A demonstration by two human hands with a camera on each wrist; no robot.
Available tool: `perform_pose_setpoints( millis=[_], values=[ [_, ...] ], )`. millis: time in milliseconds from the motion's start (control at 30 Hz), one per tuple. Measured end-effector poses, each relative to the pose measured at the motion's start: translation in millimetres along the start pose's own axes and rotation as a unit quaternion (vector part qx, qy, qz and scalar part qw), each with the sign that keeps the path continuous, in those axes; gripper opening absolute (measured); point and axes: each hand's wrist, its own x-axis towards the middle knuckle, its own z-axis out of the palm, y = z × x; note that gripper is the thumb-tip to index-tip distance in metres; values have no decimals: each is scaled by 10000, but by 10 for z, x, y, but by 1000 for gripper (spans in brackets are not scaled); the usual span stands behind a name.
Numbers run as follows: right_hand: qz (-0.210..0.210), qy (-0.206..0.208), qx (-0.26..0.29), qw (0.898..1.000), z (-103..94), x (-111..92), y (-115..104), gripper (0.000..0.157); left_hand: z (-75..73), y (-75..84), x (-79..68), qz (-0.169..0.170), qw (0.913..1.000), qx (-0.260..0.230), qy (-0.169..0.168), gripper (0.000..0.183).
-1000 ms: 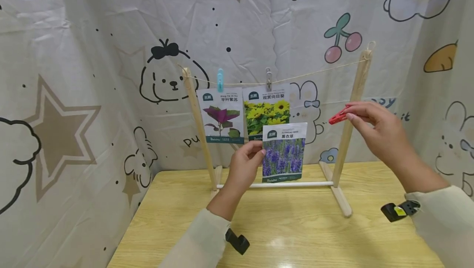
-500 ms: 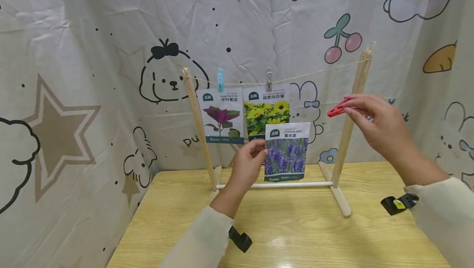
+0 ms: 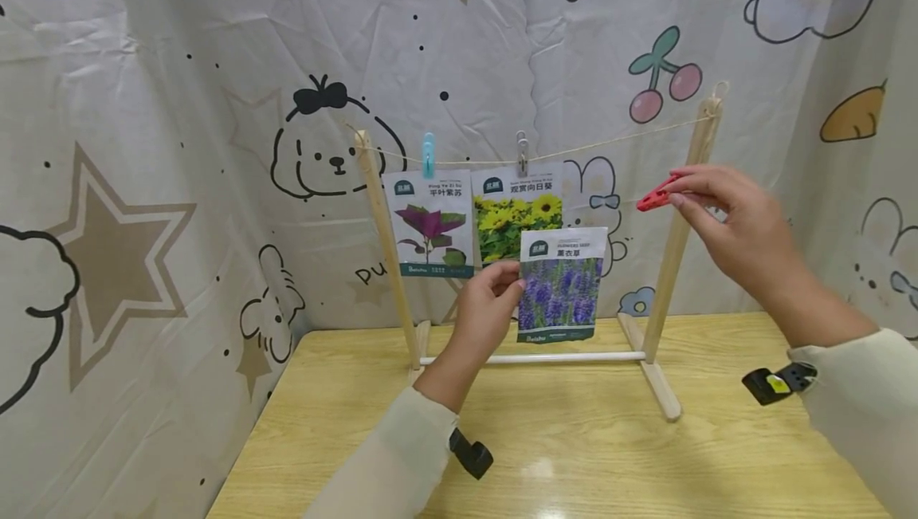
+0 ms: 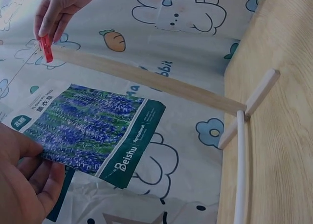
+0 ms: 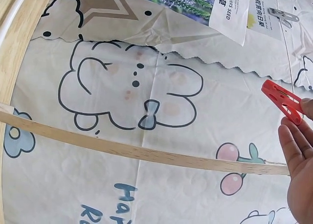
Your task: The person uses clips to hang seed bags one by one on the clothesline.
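Observation:
My left hand (image 3: 484,312) pinches the left edge of a lavender seed packet (image 3: 561,288), held upright below the string (image 3: 617,136). In the head view this packet overlaps the lower right of a hanging sunflower seed packet (image 3: 511,212). Thumb and fingers grip its side in the left wrist view. Off to the right, my right hand (image 3: 742,240) pinches a red clothespin (image 5: 282,100) by its handle end, in front of the right post. A grey clothespin (image 3: 522,154) clips the sunflower packet to the string. Beside it, a blue clothespin (image 3: 429,155) holds a purple-leaf seed packet (image 3: 433,224).
A wooden frame stands on the table (image 3: 344,439), with a left post (image 3: 387,248), a right post (image 3: 670,288) and a white crossbar (image 3: 574,358) low between them. Behind it hangs a cartoon-print curtain (image 3: 237,49).
My left hand has carried the lavender packet slightly up and to the right. My right hand has risen a little with the red clothespin. The two hanging packets stay in place.

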Motion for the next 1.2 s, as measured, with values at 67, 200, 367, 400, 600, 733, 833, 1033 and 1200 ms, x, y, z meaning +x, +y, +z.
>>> perform_pose_setpoints(
  millis=[67, 200, 367, 400, 600, 733, 833, 1033, 1200],
  values=[
    [-75, 39, -6, 10000, -16, 20, -10, 19, 16, 22, 2, 28, 10000, 8, -25, 26],
    [-182, 88, -40, 9998, -53, 62, -34, 19, 36, 58, 3, 129, 9998, 16, -128, 27],
    [-149, 83, -208, 9996, -90, 97, -57, 20, 47, 87, 15, 226, 9994, -2, -248, 29],
    [-133, 67, -246, 9996, -95, 102, -62, 20, 48, 93, 17, 240, 9994, -6, -264, 29],
    [-208, 47, -345, 9992, -117, 139, -107, 20, 66, 121, 45, 318, 9992, 64, -247, 28],
    [-266, 19, -360, 9990, -131, 174, -146, 20, 85, 135, 68, 395, 9988, 235, -187, 26],
    [-334, 20, -371, 9987, -139, 200, -166, 20, 96, 151, 79, 443, 9983, 343, -176, 25],
    [-415, 95, -333, 9985, -148, 245, -179, 19, 113, 174, 100, 517, 9975, 450, -149, 24],
    [-372, 185, -237, 9989, -182, 305, -190, 19, 131, 185, 122, 510, 9975, 478, -133, 23]
  ],
)
